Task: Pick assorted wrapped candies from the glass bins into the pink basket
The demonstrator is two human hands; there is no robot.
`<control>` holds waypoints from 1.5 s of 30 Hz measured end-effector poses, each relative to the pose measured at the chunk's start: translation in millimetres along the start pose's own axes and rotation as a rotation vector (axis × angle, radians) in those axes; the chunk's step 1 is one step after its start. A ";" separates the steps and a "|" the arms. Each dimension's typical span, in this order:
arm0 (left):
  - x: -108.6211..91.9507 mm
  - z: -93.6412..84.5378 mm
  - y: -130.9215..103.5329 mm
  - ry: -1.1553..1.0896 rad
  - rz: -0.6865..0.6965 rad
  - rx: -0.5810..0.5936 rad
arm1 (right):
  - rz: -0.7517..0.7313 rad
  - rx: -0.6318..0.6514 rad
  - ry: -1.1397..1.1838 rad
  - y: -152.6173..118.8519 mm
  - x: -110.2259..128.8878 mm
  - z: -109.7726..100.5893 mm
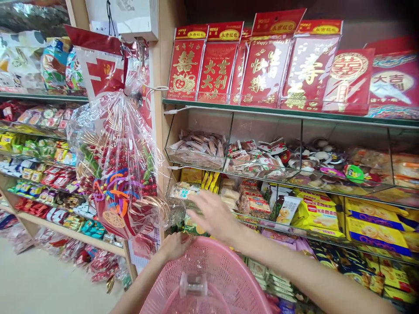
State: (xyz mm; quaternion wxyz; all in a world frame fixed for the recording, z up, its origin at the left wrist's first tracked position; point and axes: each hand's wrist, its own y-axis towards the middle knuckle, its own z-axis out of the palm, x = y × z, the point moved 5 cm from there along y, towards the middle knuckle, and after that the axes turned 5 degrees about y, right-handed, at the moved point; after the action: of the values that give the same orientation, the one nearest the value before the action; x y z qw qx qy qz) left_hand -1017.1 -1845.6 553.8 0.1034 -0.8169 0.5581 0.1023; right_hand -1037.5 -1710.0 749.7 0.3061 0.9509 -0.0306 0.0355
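Note:
My left hand grips the far left rim of a pink plastic basket. On the basket's bottom lies one small clear-wrapped packet; its contents are too blurred to name. Stretched out over the far rim, my right hand has its fingers apart and nothing in them. It is close to the front of a shelf compartment where a pale packet with a blue and white label lies. Yellow packets stand just behind. Whether my fingertips touch anything there, I cannot tell.
A cellophane-wrapped bundle of red berries and ornaments hangs to the left of my hands. Red envelope packs line the upper shelf. Clear dividers split the snack shelves. More snack shelves run along the left.

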 end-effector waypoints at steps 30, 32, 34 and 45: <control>9.8 -8.4 -0.8 -0.018 0.039 -0.054 | 0.563 -0.139 -0.266 161.9 -107.7 -93.4; 7.4 -11.2 -0.4 -0.011 0.023 -0.048 | 0.497 -0.178 -0.258 149.0 -95.6 -104.0; 5.6 -12.9 0.0 -0.006 0.009 -0.038 | 0.366 -0.225 -0.229 126.1 -74.9 -108.7; -7.3 -7.1 4.0 0.061 0.050 0.034 | 0.291 0.228 0.346 -84.3 -15.4 61.6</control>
State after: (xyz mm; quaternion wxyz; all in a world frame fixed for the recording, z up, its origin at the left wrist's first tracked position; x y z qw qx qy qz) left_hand -1023.1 -1842.5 562.5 0.0979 -0.8036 0.5828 0.0704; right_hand -1043.1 -1677.1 649.5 0.1893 0.9446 -0.1102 0.2445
